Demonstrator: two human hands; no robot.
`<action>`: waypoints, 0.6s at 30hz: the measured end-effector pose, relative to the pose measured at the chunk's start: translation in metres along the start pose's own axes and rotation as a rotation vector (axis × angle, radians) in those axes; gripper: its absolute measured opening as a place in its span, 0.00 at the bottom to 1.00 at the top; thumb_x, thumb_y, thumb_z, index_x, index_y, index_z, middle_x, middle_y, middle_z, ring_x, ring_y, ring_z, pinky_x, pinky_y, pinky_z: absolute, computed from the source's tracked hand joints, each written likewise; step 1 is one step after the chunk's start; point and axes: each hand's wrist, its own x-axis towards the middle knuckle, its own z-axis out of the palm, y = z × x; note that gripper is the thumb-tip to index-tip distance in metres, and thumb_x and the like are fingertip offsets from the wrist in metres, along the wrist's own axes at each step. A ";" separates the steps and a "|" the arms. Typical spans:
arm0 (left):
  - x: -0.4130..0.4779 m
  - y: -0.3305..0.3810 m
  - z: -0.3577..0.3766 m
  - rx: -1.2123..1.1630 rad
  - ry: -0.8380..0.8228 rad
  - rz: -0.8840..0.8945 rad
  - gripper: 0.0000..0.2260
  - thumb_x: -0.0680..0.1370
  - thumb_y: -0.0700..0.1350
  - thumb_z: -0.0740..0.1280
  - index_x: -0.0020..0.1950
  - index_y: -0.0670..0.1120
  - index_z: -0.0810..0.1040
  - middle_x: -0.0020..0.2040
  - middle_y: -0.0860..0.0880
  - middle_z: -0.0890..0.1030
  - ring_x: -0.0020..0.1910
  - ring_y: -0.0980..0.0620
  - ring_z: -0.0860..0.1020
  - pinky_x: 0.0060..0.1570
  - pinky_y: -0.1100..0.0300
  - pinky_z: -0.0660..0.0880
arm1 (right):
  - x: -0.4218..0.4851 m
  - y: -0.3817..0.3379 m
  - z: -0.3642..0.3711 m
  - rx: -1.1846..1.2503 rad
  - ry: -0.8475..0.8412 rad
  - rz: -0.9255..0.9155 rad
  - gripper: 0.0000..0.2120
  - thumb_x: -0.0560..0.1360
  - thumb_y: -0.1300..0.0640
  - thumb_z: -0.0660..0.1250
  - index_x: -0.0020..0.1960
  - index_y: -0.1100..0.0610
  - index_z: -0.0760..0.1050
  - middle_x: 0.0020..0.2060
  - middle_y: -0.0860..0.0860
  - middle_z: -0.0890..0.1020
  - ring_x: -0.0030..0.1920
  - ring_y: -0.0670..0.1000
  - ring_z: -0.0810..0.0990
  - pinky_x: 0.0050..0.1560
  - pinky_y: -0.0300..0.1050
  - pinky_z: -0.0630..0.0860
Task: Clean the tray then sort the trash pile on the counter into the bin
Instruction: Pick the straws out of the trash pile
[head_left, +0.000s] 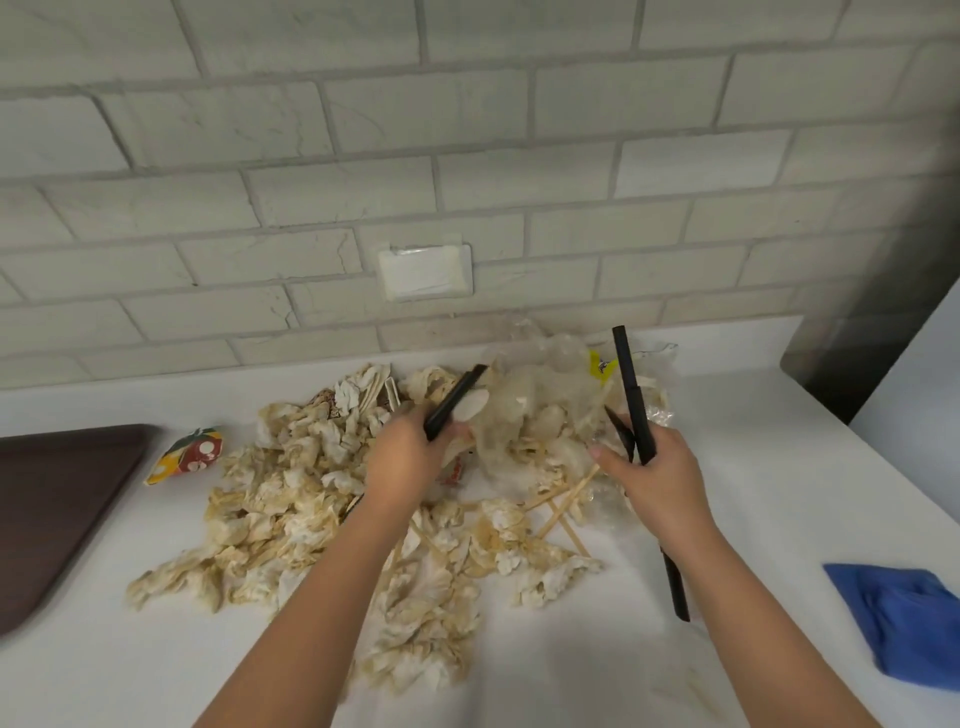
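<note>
The left hand (410, 452) is clenched round a short black stick (457, 402) that slants up to the right. The right hand (649, 467) grips a long black tube (630, 384), nearly upright, its lower end reaching past the wrist. Both hands are over the trash pile (322, 499), which lies in the middle of the bench (779, 493): crumpled, yellow-stained paper napkins (291, 519), crinkled clear plastic wrappers (540, 384) at the back, and thin wooden sticks (558, 501) near the right hand. Just left of the pile lies a small printed packet (187, 454). The dark brown tray (62, 493), smooth with rounded corners, sits at the left edge. A crumpled blue cloth (904, 618) lies on the right. The bench is white and matte, set against a wall (467, 156) of pale brick-shaped tiles with a white cover plate (425, 273).
</note>
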 end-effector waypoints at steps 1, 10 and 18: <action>-0.002 0.003 -0.009 -0.057 0.051 0.012 0.12 0.75 0.53 0.68 0.50 0.44 0.78 0.43 0.46 0.78 0.35 0.49 0.77 0.30 0.59 0.70 | -0.004 -0.005 -0.002 0.055 -0.015 0.020 0.13 0.71 0.52 0.73 0.54 0.52 0.77 0.47 0.50 0.78 0.42 0.46 0.78 0.39 0.36 0.72; -0.021 0.038 -0.076 -0.600 0.217 -0.104 0.11 0.78 0.49 0.64 0.48 0.42 0.79 0.34 0.50 0.83 0.23 0.60 0.73 0.28 0.66 0.71 | -0.060 -0.035 -0.018 0.402 -0.091 0.090 0.09 0.77 0.51 0.63 0.50 0.54 0.80 0.26 0.52 0.74 0.26 0.49 0.73 0.30 0.41 0.77; -0.046 0.080 -0.078 -1.210 0.176 -0.249 0.09 0.80 0.51 0.63 0.48 0.47 0.76 0.30 0.52 0.79 0.27 0.57 0.73 0.35 0.61 0.71 | -0.098 -0.038 -0.059 0.809 0.022 0.202 0.12 0.73 0.50 0.66 0.54 0.55 0.80 0.24 0.47 0.62 0.24 0.46 0.60 0.27 0.40 0.62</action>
